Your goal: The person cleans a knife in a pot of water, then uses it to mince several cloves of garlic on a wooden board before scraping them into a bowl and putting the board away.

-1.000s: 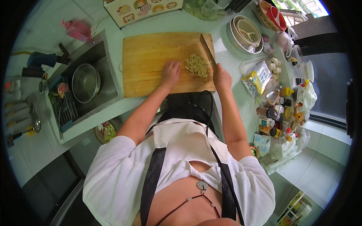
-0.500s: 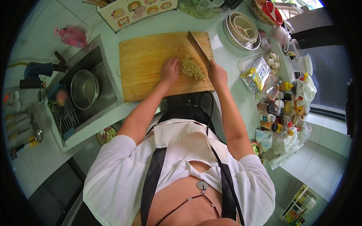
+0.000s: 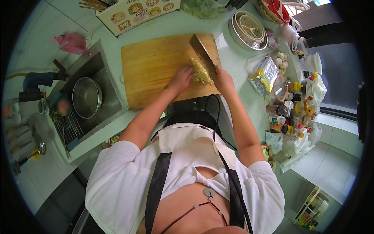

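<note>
A wooden cutting board (image 3: pixel 150 66) lies on the counter in front of me. On its right part is a narrow heap of finely chopped pale yellow garlic (image 3: pixel 201 72). My right hand (image 3: pixel 224 81) is closed round the handle of a cleaver (image 3: pixel 203 51), whose broad blade points away and to the left along the heap's right side. From the left, my left hand (image 3: pixel 181 79) touches the heap with its fingers stretched toward it, palm side down. The heap sits between these fingers and the blade; the fingertips are partly hidden.
Left of the board is a sink (image 3: pixel 113 91) with a metal bowl (image 3: pixel 87 97) in it. Nested strainers (image 3: pixel 250 29) stand beyond the board's far right corner. Garlic bulbs (image 3: pixel 281 60), a yellow-and-white packet (image 3: pixel 264 75) and several bottles line the right side. A cartoon-printed box (image 3: pixel 136 15) stands behind.
My left hand has moved right, up against the chopped garlic. The heap is now narrower and more bunched, with the cleaver blade close along it.
</note>
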A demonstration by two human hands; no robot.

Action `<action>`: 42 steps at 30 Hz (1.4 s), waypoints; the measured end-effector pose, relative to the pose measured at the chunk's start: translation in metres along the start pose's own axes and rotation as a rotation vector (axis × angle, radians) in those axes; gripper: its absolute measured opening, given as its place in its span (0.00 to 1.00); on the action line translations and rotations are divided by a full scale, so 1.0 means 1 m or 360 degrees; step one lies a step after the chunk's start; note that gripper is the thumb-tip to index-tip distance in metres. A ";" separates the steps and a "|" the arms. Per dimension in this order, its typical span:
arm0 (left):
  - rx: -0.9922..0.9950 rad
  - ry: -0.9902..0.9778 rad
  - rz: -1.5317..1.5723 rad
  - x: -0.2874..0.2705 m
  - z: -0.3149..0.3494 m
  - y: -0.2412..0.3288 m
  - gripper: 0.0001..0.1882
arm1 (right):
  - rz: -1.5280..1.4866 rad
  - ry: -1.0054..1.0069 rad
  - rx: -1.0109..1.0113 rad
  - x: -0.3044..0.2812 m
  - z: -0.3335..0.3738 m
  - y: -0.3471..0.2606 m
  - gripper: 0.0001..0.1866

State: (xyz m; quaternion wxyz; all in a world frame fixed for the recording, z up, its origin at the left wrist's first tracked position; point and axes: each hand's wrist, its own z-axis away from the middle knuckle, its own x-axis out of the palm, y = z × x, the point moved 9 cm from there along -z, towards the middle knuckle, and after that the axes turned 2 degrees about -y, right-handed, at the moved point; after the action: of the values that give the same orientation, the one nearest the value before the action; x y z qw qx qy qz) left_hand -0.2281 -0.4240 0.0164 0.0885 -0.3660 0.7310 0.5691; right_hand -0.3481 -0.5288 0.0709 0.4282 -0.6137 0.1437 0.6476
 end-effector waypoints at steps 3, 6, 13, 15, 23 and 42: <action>-0.0030 0.0175 0.0011 -0.015 0.008 0.013 0.15 | -0.0059 -0.0047 0.0071 0.004 0.007 0.000 0.11; -0.0085 0.0196 -0.0013 -0.020 0.014 0.012 0.14 | -0.0050 -0.0050 0.0065 0.011 0.007 -0.012 0.08; -0.0051 0.0145 -0.0096 -0.029 0.027 0.022 0.13 | -0.0078 0.0039 0.0126 0.031 -0.004 -0.018 0.08; -0.0037 0.0108 -0.0105 -0.027 0.031 0.022 0.13 | -0.0096 0.0037 0.0149 0.033 -0.004 -0.016 0.08; 0.0026 0.0032 -0.0085 -0.027 0.031 0.022 0.13 | 0.0052 -0.0074 0.0078 0.031 0.001 -0.027 0.10; 0.0068 -0.0002 -0.0089 -0.036 0.044 0.017 0.09 | 0.0125 0.0114 -0.0009 0.025 0.001 -0.034 0.09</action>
State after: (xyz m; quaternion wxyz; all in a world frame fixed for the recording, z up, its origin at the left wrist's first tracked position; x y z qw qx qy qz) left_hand -0.2256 -0.3677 0.0346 0.1126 -0.3839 0.7324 0.5510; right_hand -0.3209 -0.4982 0.0598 0.3953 -0.6317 0.1810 0.6418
